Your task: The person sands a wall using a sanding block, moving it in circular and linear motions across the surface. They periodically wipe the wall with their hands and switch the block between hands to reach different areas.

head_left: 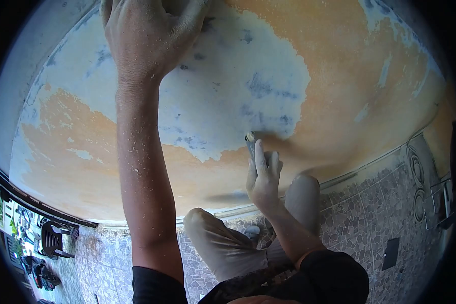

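Two bare hands against the wall (pixel 370 96): left hand (pixel 147 35) pressed flat high on the pale scraped patch (pixel 223 96), fingers spread, gripping nothing. Right hand (pixel 262 175) lower, at that patch's bottom edge, fingers closed around a scraper (pixel 250 142), index finger laid along it, blade tip touching the wall where orange paint begins. Below the wall, patterned floor tiles (pixel 370 213) and bent knees (pixel 202 223).

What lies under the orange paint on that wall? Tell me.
Where the orange paint is gone, a pale whitish layer with grey-blue smudges shows. The right hand holds a scraper at its edge; elsewhere it stays covered.
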Available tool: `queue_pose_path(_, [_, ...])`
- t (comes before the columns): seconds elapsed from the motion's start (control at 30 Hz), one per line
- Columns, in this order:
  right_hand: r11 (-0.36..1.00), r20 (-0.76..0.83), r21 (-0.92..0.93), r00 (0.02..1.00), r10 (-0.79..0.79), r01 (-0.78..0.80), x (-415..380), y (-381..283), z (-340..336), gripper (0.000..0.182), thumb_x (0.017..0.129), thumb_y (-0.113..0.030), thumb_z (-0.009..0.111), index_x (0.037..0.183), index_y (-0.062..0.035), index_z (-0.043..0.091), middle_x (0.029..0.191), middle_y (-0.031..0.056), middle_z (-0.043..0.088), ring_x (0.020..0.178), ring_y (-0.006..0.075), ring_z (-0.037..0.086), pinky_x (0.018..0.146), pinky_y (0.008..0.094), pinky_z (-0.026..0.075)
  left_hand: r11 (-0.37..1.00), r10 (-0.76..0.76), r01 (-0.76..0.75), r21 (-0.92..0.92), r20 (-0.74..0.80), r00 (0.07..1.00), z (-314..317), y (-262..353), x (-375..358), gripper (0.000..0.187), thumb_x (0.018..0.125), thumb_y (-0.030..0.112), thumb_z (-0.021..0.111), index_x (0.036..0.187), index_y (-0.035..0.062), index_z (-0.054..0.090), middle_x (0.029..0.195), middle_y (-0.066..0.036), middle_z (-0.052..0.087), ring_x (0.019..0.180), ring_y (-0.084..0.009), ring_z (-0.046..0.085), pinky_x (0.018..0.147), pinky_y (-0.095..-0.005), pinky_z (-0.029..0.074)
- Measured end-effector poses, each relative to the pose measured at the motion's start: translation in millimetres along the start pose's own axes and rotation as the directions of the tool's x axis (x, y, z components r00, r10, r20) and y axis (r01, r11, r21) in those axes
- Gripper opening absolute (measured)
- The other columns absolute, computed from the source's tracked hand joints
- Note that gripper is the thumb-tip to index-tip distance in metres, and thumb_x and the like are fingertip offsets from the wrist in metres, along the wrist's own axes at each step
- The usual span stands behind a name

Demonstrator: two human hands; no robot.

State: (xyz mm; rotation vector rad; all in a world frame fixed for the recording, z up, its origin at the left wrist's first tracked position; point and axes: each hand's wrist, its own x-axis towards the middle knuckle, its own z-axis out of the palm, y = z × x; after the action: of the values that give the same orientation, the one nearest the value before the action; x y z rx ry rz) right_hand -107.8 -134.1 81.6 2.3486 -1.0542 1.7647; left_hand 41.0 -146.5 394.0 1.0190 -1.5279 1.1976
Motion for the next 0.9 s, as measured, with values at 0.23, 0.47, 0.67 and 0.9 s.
queue_pose_path(0.23, [0.987, 0.031, 0.12, 0.994, 0.103, -0.106, 4, -10, 4, 0.06, 0.091, 0.001, 0.061, 0.148, 0.0049, 0.042, 0.097, 0.0124, 0.052, 0.082, 0.0251, 0.049, 0.078, 0.0383, 0.037, 0.999, -0.034, 0.034, 0.03, 0.008, 0.999, 0, 13, 0, 0.048, 0.083, 0.022, 0.072, 0.124, -0.0005, 0.063, 0.108, -0.012, 0.064, 0.109, -0.0306, 0.057, 0.107, -0.0432, 0.037])
queue_pose_path(0.47, [0.994, 0.114, 0.039, 0.989, 0.093, -0.098, -32, 5, 10, 0.061, 0.091, 0.0, 0.062, 0.148, 0.003, 0.043, 0.098, 0.0127, 0.053, 0.086, 0.0257, 0.05, 0.079, 0.0387, 0.036, 0.995, 0.095, -0.093, 0.024, -0.063, 0.994, -1, 10, -4, 0.047, 0.084, 0.024, 0.072, 0.123, -0.0008, 0.064, 0.105, -0.012, 0.064, 0.106, -0.0304, 0.056, 0.104, -0.0431, 0.039])
queue_pose_path(0.67, [0.997, -0.22, 0.047, 0.974, -0.044, 0.055, 0, 28, 31, 0.063, 0.09, -0.003, 0.067, 0.146, 0.0087, 0.041, 0.11, 0.0197, 0.057, 0.09, 0.0324, 0.053, 0.081, 0.0426, 0.038, 0.989, -0.049, 0.049, 0.142, -0.001, 0.999, 5, -1, 0, 0.046, 0.084, 0.027, 0.073, 0.122, 0.0011, 0.065, 0.108, -0.012, 0.064, 0.106, -0.0297, 0.057, 0.104, -0.0427, 0.039])
queue_pose_path(0.9, [0.999, -0.333, -0.032, 0.942, -0.05, 0.041, 101, -3, 7, 0.063, 0.093, -0.006, 0.066, 0.148, 0.0084, 0.039, 0.104, 0.0203, 0.056, 0.088, 0.0318, 0.052, 0.08, 0.0422, 0.037, 0.995, 0.021, -0.018, 0.096, -0.031, 0.999, 9, -11, -2, 0.046, 0.084, 0.028, 0.073, 0.121, 0.0017, 0.065, 0.105, -0.011, 0.064, 0.106, -0.0297, 0.057, 0.106, -0.0429, 0.038])
